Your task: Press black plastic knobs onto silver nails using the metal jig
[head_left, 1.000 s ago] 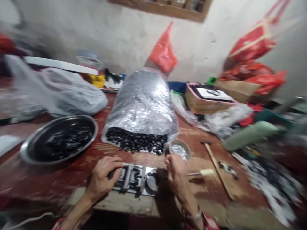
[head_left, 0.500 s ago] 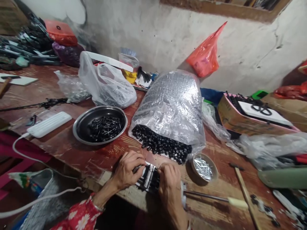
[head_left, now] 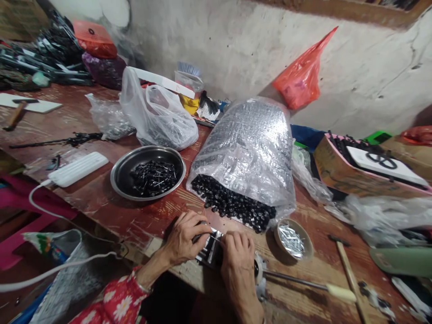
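A rough plaster wall point(head_left: 236, 54), with a red plastic bag point(head_left: 300, 81) hanging against it, rises behind the far edge of a worn, red-painted table point(head_left: 91, 207). At the middle of the table's near edge lies a metal fixture point(head_left: 213, 250) set with black parts, partly hidden by both hands. The left hand point(head_left: 187, 238) covers its left end, fingers bent and thumb close to the index finger; whether it grips a piece cannot be told. The right hand point(head_left: 238, 265) rests over the other end, fingers curled down, their tips hidden, so its hold cannot be told either. Beyond the fixture, black pieces point(head_left: 236, 202) spill from the mouth of a big silvery bag point(head_left: 246, 144). A steel bowl point(head_left: 122, 173) of black parts stands farther left; a cup point(head_left: 307, 243) of shiny pins stands to the right, near a hammer point(head_left: 349, 274).
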`<state>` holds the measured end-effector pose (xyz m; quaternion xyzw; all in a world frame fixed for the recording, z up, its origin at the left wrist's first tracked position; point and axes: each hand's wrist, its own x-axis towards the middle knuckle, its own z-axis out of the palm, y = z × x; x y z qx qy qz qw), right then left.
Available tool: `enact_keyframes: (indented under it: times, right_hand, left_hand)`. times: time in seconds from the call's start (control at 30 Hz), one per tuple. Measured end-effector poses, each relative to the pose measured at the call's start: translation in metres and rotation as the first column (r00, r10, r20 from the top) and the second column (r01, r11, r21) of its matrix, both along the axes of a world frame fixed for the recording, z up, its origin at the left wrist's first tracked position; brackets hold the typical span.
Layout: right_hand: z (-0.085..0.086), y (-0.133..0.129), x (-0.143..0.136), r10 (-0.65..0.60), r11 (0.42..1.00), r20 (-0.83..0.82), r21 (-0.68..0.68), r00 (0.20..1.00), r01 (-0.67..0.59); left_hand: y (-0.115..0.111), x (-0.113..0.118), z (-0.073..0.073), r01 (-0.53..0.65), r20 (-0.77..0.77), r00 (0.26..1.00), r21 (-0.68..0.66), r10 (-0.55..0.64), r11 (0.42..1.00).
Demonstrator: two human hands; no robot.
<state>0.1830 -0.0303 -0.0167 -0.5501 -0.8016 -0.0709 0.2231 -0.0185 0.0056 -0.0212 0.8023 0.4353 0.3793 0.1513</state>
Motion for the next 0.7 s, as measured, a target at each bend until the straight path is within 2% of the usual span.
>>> enact_keyframes:
  times: [0.3, 0.43, 0.7]
  right_hand:
    - [0.011, -0.005, 0.002, 0.052, 0.999, -0.128, 0.004, 0.990, -0.052]
    - [0.008, -0.011, -0.005, 0.099, 0.994, -0.097, -0.032, 0.990, -0.103]
    - [-0.001, -0.019, -0.007, 0.084, 0.995, -0.063, -0.039, 0.994, -0.087]
  left_hand:
    - [0.000, -0.001, 0.000, -0.009, 0.006, 1.000, 0.004, 0.009, 1.000]
    - [0.001, -0.002, -0.001, -0.007, 0.022, 1.000, -0.001, 0.007, 1.000]
    - [0.000, -0.002, -0.001, -0.011, 0.016, 1.000, -0.001, 0.011, 1.000]
